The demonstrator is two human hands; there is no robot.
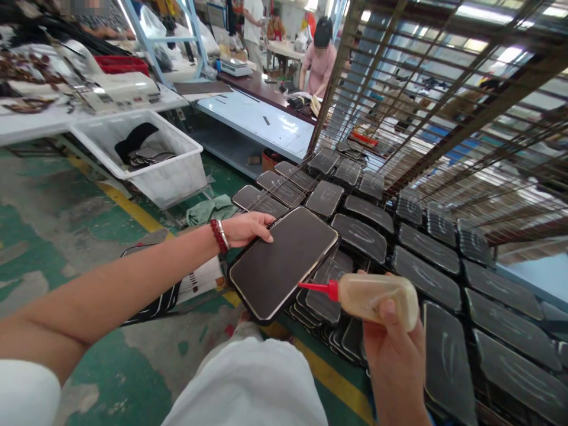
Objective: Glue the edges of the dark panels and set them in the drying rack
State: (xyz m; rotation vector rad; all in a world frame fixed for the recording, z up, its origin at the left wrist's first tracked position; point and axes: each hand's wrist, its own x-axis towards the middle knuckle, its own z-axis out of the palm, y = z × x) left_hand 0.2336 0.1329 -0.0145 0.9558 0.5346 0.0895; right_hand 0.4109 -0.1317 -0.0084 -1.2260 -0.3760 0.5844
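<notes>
Left hand [248, 229], mid-frame: gripping dark rounded-rectangular panel with pale rim [284, 263] by its upper-left edge, thumb on top. Right hand [394, 334], lower right: closed around translucent tan plastic squeeze bottle [370, 294]. Its thin red nozzle [320, 288] points left at the panel's right edge, contact unclear. Similar dark panels [426, 278] in rows, centre to right. White plastic bin [171, 180], upper left.

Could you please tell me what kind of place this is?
Probably a factory workshop: what looks like a sewing machine stands on the left, rows of similar dark panels lie beside a wire rack, and a person in pink is farther back.
</notes>
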